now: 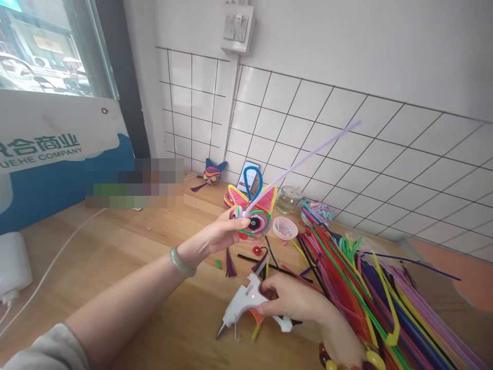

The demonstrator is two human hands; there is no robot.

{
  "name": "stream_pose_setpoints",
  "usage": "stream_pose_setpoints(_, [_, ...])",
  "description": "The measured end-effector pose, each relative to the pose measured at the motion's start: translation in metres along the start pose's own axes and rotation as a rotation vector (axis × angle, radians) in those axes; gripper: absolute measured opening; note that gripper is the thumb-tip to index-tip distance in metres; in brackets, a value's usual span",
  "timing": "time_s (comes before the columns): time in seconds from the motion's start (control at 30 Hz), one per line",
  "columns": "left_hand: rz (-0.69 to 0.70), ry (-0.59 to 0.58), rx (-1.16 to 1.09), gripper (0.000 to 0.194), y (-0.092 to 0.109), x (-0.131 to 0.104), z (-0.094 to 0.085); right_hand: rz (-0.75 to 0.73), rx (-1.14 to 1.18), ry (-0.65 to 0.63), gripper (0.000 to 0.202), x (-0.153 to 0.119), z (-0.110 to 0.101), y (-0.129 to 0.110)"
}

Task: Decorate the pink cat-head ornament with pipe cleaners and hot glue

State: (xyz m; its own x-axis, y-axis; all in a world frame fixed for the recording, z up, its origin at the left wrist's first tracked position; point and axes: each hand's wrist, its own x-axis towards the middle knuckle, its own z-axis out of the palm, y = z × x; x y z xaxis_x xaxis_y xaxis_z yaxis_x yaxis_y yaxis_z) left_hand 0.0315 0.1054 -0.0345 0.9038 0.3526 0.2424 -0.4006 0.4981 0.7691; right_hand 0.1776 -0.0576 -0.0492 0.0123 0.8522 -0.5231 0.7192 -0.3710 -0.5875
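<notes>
My left hand (221,231) pinches a colourful pipe-cleaner animal head (262,222), with pink and yellow ears, a big black eye and a blue loop on top. From its front a long lilac pipe cleaner (316,153) slants up to the right. A dark purple tassel (230,263) hangs below it. Lower down, my right hand (292,298) has its fingers closed round a white hot glue gun (243,301). The gun's metal nozzle points down to the left, near the tabletop, and a small light glows on its side. The two hands are apart.
A large bundle of pipe cleaners (358,288) spreads across the right. Behind stand a pink bowl (285,228), a glass jar (288,201), a phone (246,177) and another finished head (212,173). A white cable (50,272) crosses the wooden table at left. A wire grid lines the wall.
</notes>
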Motion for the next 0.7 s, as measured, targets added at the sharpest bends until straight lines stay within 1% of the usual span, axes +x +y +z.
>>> stream_pose_setpoints(0.07, [0.016,0.027,0.034,0.044,0.001,0.0,0.002,-0.068,0.09,-0.021,0.019,-0.011,-0.009,-0.007])
stream_pose_setpoints(0.1, [0.016,0.041,0.048,0.043,0.002,0.0,0.002,-0.123,0.189,-0.016,0.016,-0.017,-0.014,-0.01])
stream_pose_setpoints(0.13, [0.013,0.053,0.061,0.044,0.002,0.0,0.002,-0.165,0.294,-0.012,0.015,-0.024,-0.017,-0.011])
stream_pose_setpoints(0.2, [0.009,0.071,0.079,0.045,0.002,0.001,0.002,-0.168,0.459,0.003,0.021,-0.037,-0.022,-0.011])
stream_pose_setpoints(0.27, [0.013,0.075,0.085,0.046,0.001,0.002,0.0,-0.151,0.617,0.122,0.034,-0.048,-0.024,-0.007])
stream_pose_setpoints(0.3, [0.016,0.075,0.085,0.045,0.001,0.002,0.0,-0.165,0.704,0.21,0.039,-0.052,-0.024,-0.006])
stream_pose_setpoints(0.37, [0.013,0.072,0.085,0.044,-0.001,0.002,-0.001,-0.234,0.828,0.37,0.041,-0.06,-0.025,-0.005])
stream_pose_setpoints(0.4, [0.01,0.073,0.089,0.043,-0.001,0.002,-0.001,-0.272,0.836,0.434,0.039,-0.064,-0.025,-0.006])
stream_pose_setpoints(0.47, [0.017,0.087,0.104,0.043,-0.003,0.002,0.001,-0.319,0.74,0.555,0.037,-0.07,-0.028,-0.012])
stream_pose_setpoints(0.6, [0.036,0.141,0.177,0.044,-0.005,0.002,0.005,-0.31,0.43,0.815,0.041,-0.079,-0.035,-0.024])
stream_pose_setpoints(0.7, [0.044,0.183,0.236,0.047,-0.006,0.002,0.008,-0.302,0.269,0.963,0.046,-0.081,-0.035,-0.028])
